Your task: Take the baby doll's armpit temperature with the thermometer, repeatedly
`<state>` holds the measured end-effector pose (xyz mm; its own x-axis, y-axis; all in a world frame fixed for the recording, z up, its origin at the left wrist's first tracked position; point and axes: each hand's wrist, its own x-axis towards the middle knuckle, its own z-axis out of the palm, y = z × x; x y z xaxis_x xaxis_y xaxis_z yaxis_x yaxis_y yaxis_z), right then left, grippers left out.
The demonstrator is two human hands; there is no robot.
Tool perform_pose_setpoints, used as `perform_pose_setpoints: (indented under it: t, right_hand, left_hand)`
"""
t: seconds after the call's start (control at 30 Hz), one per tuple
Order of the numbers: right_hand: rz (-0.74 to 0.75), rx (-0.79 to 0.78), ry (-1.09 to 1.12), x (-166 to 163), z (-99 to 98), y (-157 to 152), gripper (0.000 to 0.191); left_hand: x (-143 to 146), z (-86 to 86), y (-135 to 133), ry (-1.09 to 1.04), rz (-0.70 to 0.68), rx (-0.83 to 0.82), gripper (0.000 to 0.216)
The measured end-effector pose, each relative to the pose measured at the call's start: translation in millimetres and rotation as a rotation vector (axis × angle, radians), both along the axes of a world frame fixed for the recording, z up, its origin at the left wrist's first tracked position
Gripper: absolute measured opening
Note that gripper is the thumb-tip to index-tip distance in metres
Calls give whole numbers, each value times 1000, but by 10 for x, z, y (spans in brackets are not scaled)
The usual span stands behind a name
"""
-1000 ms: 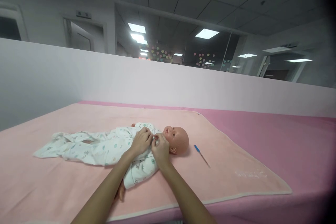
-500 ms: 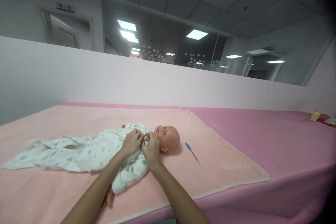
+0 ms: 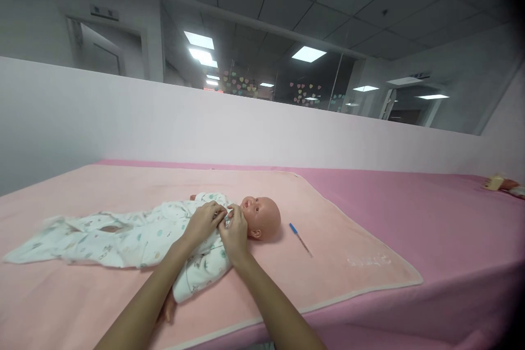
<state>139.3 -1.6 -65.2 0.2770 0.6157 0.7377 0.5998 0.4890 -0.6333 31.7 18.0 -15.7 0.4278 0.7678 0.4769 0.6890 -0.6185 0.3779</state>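
On the peach blanket [image 3: 340, 224] the clothed doll [image 3: 151, 232] lies face up; our left hand [image 3: 204, 222], then our right hand [image 3: 234, 234], touch it beside its head [image 3: 266, 219]; we cannot tell whether either grip is closed. Next lies a blue-ended stick [image 3: 301, 240]; far right, a yellow object [image 3: 493, 182] has entered view.

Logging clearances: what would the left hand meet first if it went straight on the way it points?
Ahead of the left hand, most likely the right hand comes first, though depth is unclear.
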Motion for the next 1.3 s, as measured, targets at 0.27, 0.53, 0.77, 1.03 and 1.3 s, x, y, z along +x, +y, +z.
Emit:
perform_pose_setpoints:
  t: [0.27,0.53,0.77,1.03,1.3]
  right_hand:
    - [75,10,41,26,9,-13,37]
    - [81,19,-110,32,45,-65,28]
    - [126,10,-523,-91,221,-7,22]
    - [35,-134,-430,-219,198,81,17]
    - [179,-103,-253,-187,194,6,20]
  left_hand:
    - [-57,34,-41,5,4,9,25]
    - [-324,77,-79,13,177,93,27]
    - [-460,5,-124,-43,221,150,29]
    - [-426,-113,-66,57,217,244,29]
    - [-362,-193,-35,55,270,282,32]
